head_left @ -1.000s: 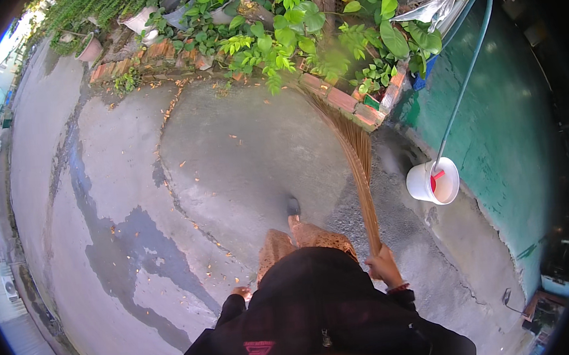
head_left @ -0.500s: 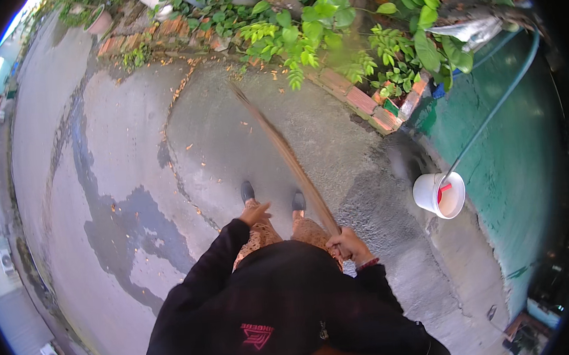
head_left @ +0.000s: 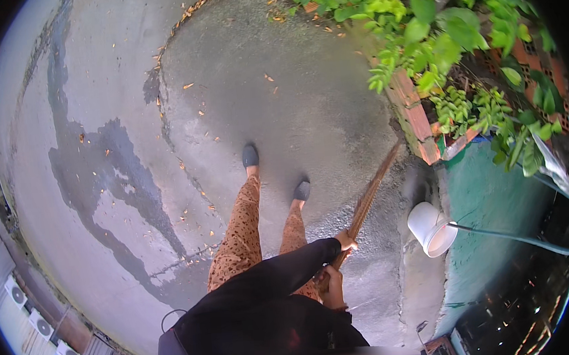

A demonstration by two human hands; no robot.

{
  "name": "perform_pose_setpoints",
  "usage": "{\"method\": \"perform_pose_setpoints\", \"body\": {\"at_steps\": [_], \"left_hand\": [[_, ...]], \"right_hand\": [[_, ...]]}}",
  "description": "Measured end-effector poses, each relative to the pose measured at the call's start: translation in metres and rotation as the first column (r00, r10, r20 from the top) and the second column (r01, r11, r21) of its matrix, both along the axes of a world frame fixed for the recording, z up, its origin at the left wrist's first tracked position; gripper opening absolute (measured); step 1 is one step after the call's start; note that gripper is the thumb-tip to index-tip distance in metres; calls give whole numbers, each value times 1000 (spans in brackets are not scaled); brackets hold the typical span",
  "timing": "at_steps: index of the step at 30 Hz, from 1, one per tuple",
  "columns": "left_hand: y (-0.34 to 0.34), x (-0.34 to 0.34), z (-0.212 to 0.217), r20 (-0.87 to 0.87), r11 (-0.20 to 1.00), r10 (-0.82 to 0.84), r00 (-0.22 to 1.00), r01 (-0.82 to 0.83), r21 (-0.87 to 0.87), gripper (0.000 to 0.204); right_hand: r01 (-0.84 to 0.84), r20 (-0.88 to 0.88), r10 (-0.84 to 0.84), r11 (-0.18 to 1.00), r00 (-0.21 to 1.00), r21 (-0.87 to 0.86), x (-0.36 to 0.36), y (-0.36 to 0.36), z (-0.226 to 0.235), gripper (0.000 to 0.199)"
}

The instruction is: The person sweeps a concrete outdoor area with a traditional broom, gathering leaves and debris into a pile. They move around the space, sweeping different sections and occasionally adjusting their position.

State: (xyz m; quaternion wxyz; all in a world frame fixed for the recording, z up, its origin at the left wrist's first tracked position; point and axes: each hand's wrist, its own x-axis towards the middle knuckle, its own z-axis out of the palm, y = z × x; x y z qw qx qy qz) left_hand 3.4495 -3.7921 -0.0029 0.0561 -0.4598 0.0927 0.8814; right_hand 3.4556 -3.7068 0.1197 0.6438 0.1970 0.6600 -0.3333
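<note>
A long broom of thin brown bristles [head_left: 371, 202] slants from my body toward the brick edge, its far tip low by the bed's corner. My left hand [head_left: 347, 241] reaches across my front and is closed round the broom. Nearer to my body, my right hand [head_left: 332, 287] grips the broom's lower end, fingers wrapped round it. The very end of the broom is hidden by that hand and my dark sleeve. My feet in dark shoes [head_left: 250, 155] stand apart on the concrete, left of the broom.
A white bucket [head_left: 425, 228] with a hose [head_left: 513, 241] in it stands to the right, beside green-painted ground [head_left: 473, 190]. Leafy plants [head_left: 446, 31] overhang a brick border [head_left: 412, 112]. Small dry leaves [head_left: 181, 165] and a wet patch [head_left: 121, 156] lie on the concrete.
The broom has swung rightward, from pointing ahead to pointing at the bed's corner. My left hand, free before, now holds it too. The view has turned and my legs are spread in a step.
</note>
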Motion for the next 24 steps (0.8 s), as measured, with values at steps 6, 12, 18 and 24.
{"method": "perform_pose_setpoints", "body": {"at_steps": [6,12,18,24], "left_hand": [[-96,226,-124,96,980,151,984,-137,-143,21],[-160,393,-82,438,730,682,586,-582,-358,25],[-220,254,-40,387,516,856,342,-594,-617,35],[-271,128,-43,-154,668,744,651,-715,205,31]], "right_hand": [[-508,21,512,855,858,-104,181,-109,-112,20],[-652,314,757,653,574,-385,263,-201,-102,30],[-735,196,816,576,543,-358,115,-276,-59,39],[-887,-436,837,432,329,160,59,-276,-47,51]]}}
